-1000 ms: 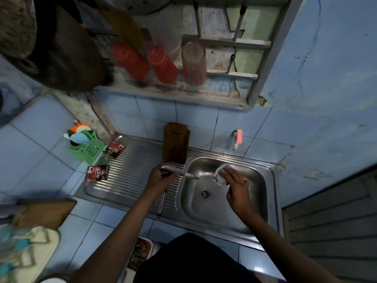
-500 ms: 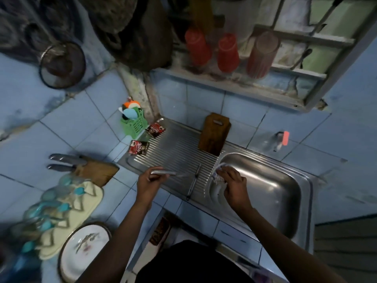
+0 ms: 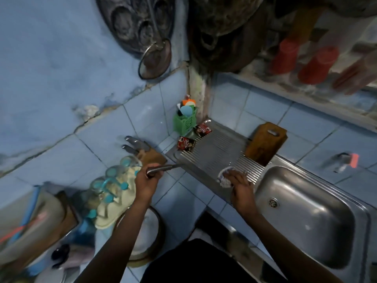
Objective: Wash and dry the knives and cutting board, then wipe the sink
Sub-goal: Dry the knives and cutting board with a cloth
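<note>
My left hand (image 3: 147, 181) grips a steel knife (image 3: 163, 168) by its handle, held level over the tiled counter just left of the ribbed drainboard (image 3: 214, 152). My right hand (image 3: 240, 183) presses a white cloth (image 3: 224, 177) onto the drainboard's near edge, beside the steel sink basin (image 3: 318, 217). A wooden knife block (image 3: 150, 155) with two knife handles lies on the counter behind my left hand. The wooden cutting board (image 3: 265, 144) leans upright against the tiled wall behind the drainboard.
A green basket (image 3: 184, 121) stands in the corner, with two sachets (image 3: 191, 137) on the drainboard's far end. A cream rack with teal-lidded jars (image 3: 114, 186) and a metal plate (image 3: 145, 231) sit at left. The tap (image 3: 346, 161) juts from the wall. Pans hang overhead.
The view has swung left. My left hand has carried the knife from over the sink, across the drainboard, toward the knife block. My right hand with the cloth moved from the basin onto the drainboard.
</note>
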